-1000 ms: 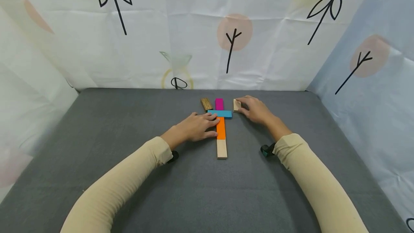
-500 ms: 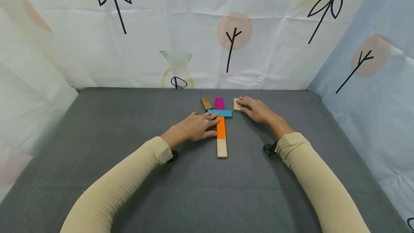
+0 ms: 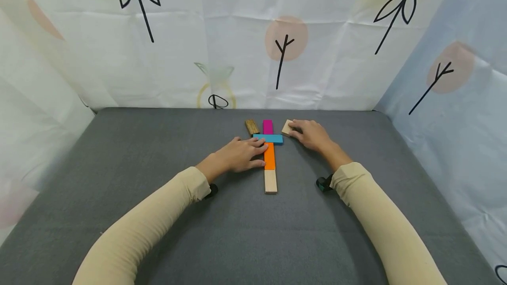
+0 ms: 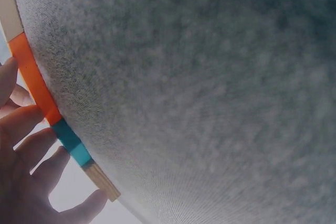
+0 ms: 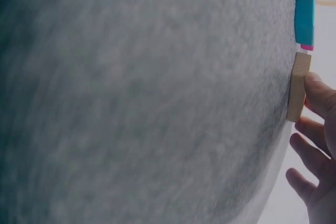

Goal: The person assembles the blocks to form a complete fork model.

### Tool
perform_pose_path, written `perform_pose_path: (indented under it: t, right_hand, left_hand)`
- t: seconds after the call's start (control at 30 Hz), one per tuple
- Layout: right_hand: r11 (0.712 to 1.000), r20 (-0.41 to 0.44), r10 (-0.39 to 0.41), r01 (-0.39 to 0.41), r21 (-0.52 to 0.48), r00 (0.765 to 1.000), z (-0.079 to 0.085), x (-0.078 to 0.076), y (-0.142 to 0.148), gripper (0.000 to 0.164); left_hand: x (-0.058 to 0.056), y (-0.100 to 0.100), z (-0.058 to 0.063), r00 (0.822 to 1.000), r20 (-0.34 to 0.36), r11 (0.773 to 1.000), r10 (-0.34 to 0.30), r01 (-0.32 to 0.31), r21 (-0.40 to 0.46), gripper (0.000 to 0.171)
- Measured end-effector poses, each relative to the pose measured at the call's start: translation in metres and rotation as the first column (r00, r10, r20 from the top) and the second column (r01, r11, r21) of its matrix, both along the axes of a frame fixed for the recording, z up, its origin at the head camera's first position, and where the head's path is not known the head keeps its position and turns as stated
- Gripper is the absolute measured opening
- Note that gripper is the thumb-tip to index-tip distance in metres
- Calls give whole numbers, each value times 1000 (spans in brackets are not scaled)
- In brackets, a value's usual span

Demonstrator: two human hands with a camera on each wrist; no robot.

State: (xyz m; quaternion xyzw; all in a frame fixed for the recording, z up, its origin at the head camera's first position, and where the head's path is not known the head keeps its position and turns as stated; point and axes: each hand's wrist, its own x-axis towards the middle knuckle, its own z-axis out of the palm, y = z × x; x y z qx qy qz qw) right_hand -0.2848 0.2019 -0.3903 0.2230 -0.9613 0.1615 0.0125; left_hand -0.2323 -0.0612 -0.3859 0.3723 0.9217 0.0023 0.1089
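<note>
Flat on the table lie a magenta block (image 3: 268,126), a blue block (image 3: 275,139) set crosswise, an orange block (image 3: 269,156) and a pale wooden block (image 3: 270,182), forming one upright row with a crossbar. A darker brown block (image 3: 251,127) slants off the blue block's left end. My left hand (image 3: 239,155) rests its spread fingers along the orange and blue blocks. To the right, my right hand (image 3: 313,136) holds a second pale wooden block (image 5: 297,87) by thumb and fingers. That block lies tilted, close to the blue block's right end, with its right part covered by my fingers.
A grey cloth covers the table (image 3: 237,241). Its back edge meets a white printed curtain (image 3: 237,47), and more curtain hangs at both sides. Dark wrist cameras sit under both cuffs.
The second pale block has turned from straight to slanted, its near end swinging left toward the blue block. My right hand has shifted slightly left with it. The left hand keeps its place.
</note>
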Motion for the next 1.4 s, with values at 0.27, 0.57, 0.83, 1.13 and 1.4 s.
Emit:
perform_pose_path:
  t: [0.27, 0.57, 0.83, 1.13, 1.4]
  right_hand:
    - [997, -6, -77, 77, 3, 997, 1, 0, -7, 42]
    - [996, 21, -95, 95, 0, 995, 2, 1, -13, 43]
    - [997, 31, -83, 83, -7, 996, 4, 1, -15, 44]
    - [997, 32, -73, 74, -28, 997, 2, 2, -16, 40]
    - [996, 18, -76, 76, -36, 997, 1, 3, -18, 39]
  left_hand:
    - [1, -1, 0, 1000, 4, 1000, 3, -3, 17, 64]
    - [1, 0, 0, 1000, 12, 1000, 13, -13, 7, 65]
    - [0, 2, 0, 1000, 10, 1000, 14, -14, 4, 66]
    - [-1, 3, 0, 1000, 10, 1000, 13, -13, 0, 66]
    - [0, 3, -1, 1000, 9, 1000, 17, -17, 1, 66]
